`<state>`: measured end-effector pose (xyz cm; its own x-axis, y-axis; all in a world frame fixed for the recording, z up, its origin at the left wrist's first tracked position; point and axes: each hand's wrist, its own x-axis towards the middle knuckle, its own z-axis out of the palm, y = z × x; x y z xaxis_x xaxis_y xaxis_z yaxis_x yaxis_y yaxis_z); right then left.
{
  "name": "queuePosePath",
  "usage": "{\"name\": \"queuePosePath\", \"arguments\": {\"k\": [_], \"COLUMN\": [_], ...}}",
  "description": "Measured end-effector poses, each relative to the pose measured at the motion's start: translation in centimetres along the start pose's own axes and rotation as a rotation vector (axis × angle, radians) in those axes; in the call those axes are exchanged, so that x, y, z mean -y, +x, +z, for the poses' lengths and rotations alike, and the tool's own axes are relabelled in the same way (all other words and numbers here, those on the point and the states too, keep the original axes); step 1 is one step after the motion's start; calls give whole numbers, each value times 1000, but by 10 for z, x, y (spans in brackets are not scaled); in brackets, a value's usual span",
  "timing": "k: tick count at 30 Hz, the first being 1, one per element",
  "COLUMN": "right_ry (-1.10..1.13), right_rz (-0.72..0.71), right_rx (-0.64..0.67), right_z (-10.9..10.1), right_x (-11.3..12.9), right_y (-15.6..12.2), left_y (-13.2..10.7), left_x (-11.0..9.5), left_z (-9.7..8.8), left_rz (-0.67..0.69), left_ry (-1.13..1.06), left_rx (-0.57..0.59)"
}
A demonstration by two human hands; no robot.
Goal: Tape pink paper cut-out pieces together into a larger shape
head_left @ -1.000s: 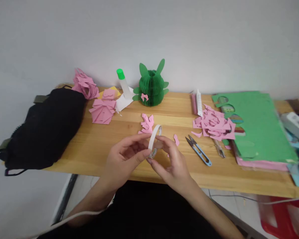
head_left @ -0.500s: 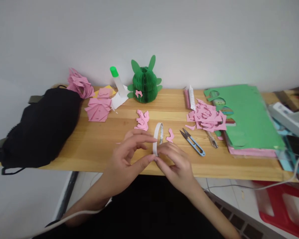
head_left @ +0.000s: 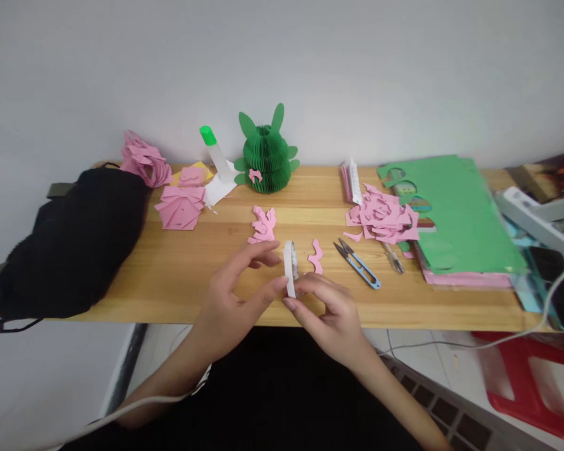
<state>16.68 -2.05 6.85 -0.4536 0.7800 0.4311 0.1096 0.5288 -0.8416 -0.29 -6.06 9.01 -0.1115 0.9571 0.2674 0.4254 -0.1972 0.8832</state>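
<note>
In the head view, low in the middle of the frame, we hold a white tape roll (head_left: 290, 269) on edge over the table (head_left: 169, 275), its hole facing left and right. Our left hand (head_left: 235, 300) pinches its near rim with the other fingers spread, and our right hand (head_left: 331, 313) is closed on its lower right side, both equally near. Just beyond lie a pink cutout (head_left: 316, 257) and snips (head_left: 357, 266); the black bag (head_left: 70, 241) at the left edge hides its contents.

Wooden table (head_left: 178, 282): black bag (head_left: 70, 244), pink scraps (head_left: 383, 216), snips (head_left: 357, 266), green paper stack (head_left: 455, 213), glue bottle (head_left: 215, 153)
</note>
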Motion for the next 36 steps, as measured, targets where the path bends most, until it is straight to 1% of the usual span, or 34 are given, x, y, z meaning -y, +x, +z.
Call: {"name": "queuePosePath", "arguments": {"k": [2, 4, 7, 9, 10, 11, 12, 14, 15, 16, 18, 20, 21, 23, 25, 27, 29, 30, 33, 34, 36], "right_ry": [7, 25, 100, 122, 88, -4, -163, -584, -762, -883, -990, -1036, -1051, -1070, -1071, -1071, -994, -911, -392, -276, -197], "right_rz": [1, -2, 1, 44, 84, 144, 217, 319, 392, 474, 568, 637, 661, 699, 729, 760, 738, 696, 401, 319, 248], "right_rx": [7, 4, 16, 20, 7, -13, -46, -124, -99, -30, 165, 306, 341, 353, 323, 293, 260, 244, 122, 85, 41], "right_z": [1, 3, 3, -4, -11, -20, -30, -53, -64, -73, -84, -85, -83, -78, -75, -77, -83, -87, -95, -95, -94], "right_x": [1, 2, 3, -3, -9, -16, -25, -44, -52, -58, -62, -60, -58, -56, -56, -56, -52, -48, -28, -21, -8], "right_y": [0, 0, -2, -4, -6, -8, -10, -15, -17, -18, -19, -18, -16, -12, -9, -7, -7, -7, -5, -4, 0], "left_y": [-1, -2, -1, 1, 3, 5, 7, 12, 15, 17, 22, 27, 28, 31, 31, 32, 31, 31, 31, 31, 31], "left_x": [3, 4, 4, 3, 2, 0, -1, -4, -5, -7, -9, -11, -11, -13, -14, -14, -15, -16, -17, -18, -20], "left_z": [1, 3, 5, 6, 6, 6, 5, 4, 3, 3, 2, 2, 2, 1, 1, 0, 0, 0, 0, 1, 2], "left_rz": [-119, -170, -164, -179, -199, -224, -247, -271, -273, -271, -274, -286, -294, -310, -317, -323, -336, -342, -348, -345, -342], "left_ry": [-158, -253, -279, -286, -302, -326, -353, -404, -422, -439, -475, -508, -521, -532, -533, -538, -550, -554, -557, -554, -549], "left_rx": [85, 116, 80, 58, 59, 66, 78, 107, 122, 144, 198, 248, 265, 286, 297, 301, 310, 314, 327, 326, 323]}}
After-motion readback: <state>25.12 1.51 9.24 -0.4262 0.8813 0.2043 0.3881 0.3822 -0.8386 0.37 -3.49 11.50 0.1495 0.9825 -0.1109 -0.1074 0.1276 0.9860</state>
